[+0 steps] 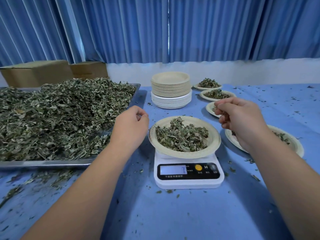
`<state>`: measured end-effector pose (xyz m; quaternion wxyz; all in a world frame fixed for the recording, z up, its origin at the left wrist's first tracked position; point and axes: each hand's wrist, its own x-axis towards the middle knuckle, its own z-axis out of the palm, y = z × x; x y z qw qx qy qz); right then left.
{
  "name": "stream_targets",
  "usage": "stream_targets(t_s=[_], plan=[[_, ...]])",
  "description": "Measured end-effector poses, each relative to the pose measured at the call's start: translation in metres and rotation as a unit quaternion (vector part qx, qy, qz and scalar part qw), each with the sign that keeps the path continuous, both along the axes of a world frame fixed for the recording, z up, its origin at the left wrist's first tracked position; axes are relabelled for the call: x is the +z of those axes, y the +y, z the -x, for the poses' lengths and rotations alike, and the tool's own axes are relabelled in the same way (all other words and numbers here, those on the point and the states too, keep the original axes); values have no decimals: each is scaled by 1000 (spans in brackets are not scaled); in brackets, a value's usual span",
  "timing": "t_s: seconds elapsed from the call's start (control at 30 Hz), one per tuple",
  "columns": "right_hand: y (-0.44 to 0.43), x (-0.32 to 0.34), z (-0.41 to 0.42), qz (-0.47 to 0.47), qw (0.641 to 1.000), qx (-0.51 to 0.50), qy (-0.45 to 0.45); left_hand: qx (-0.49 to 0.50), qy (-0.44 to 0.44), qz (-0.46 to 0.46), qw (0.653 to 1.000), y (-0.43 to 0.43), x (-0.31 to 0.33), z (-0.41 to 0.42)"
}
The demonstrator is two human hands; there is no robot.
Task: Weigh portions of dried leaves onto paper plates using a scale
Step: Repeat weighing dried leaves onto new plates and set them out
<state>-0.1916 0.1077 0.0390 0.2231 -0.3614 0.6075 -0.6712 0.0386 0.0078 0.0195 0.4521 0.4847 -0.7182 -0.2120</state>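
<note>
A white digital scale [188, 174] stands in the middle of the blue table, with a paper plate [212, 144] of dried leaves [181, 135] on it. A metal tray [43, 163] heaped with dried leaves [57, 116] fills the left side. My left hand [130, 127] hovers between the tray and the plate, fingers loosely curled, with nothing visible in it. To the right of the plate and above it, my right hand [240, 118] pinches a few bits of leaf between its fingertips.
A stack of paper plates [171, 90] stands behind the scale. Several filled plates [216, 95] run along the right side, one [294, 144] partly under my right wrist. Cardboard boxes [38, 71] sit at the back left. Leaf crumbs litter the blue tablecloth [173, 213].
</note>
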Motion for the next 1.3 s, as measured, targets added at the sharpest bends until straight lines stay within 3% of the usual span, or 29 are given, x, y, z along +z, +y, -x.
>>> stream_targets(t_s=[0.2,0.4,0.53,0.67,0.83,0.93,1.1,1.2,1.3], plan=[[0,-1,-1,-16,999,-9,36,-32,6,2,999,15,9,3],[1,-2,-4,-29,997,-12,68,-102,70,41,992,43,37,6],[1,-2,-3,-83,988,-24,126,-45,11,79,996,47,36,5],[4,-4,-1,-156,959,-22,237,12,-100,2,995,39,28,2],[7,-5,3,-207,952,19,225,20,-187,-173,967,42,26,-4],[6,-5,2,-227,954,58,189,-31,-118,-269,955,43,26,-3],[4,-3,7,-168,981,80,50,-100,80,-320,939,43,30,-3],[4,3,6,-117,989,83,-26,-178,207,-328,904,45,35,-1],[5,11,0,-49,987,111,-108,-205,358,-338,846,52,43,2]])
